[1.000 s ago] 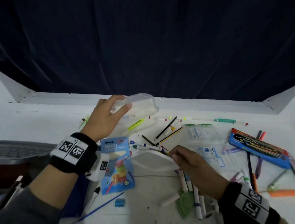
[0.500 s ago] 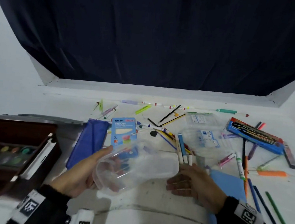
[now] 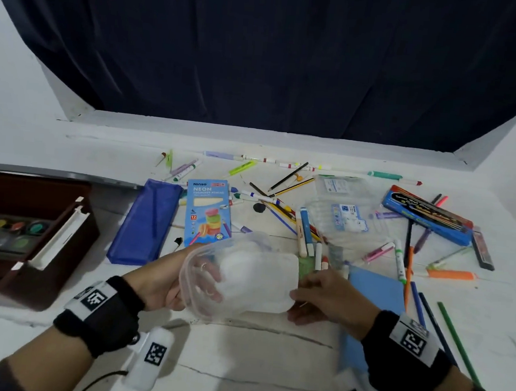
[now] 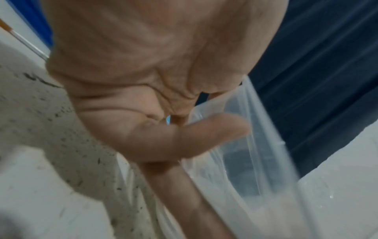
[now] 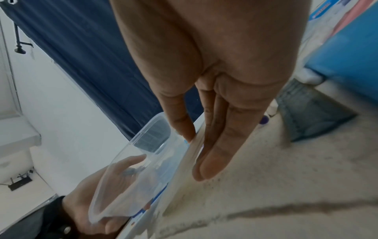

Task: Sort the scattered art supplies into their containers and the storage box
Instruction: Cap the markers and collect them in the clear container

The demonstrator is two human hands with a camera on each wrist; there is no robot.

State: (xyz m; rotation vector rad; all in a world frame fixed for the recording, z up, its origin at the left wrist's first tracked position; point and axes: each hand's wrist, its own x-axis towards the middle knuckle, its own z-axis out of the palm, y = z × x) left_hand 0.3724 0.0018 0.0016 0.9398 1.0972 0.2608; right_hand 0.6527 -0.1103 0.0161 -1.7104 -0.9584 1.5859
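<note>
My left hand (image 3: 163, 283) grips the clear plastic container (image 3: 243, 283) by its rim, tipped sideways above the table (image 3: 268, 366); my right hand (image 3: 326, 296), fingers straight, presses its base.

Blue pencil box (image 3: 208, 212): "Ninso", "NEON", number "12".
Clear pouch label (image 3: 350, 218), right of the blue pencil box: "12"; smaller print is not readable.

Clear container (image 3: 253, 283), royal-blue pouch (image 3: 145, 222), dark navy curtain (image 3: 276, 58).
</note>
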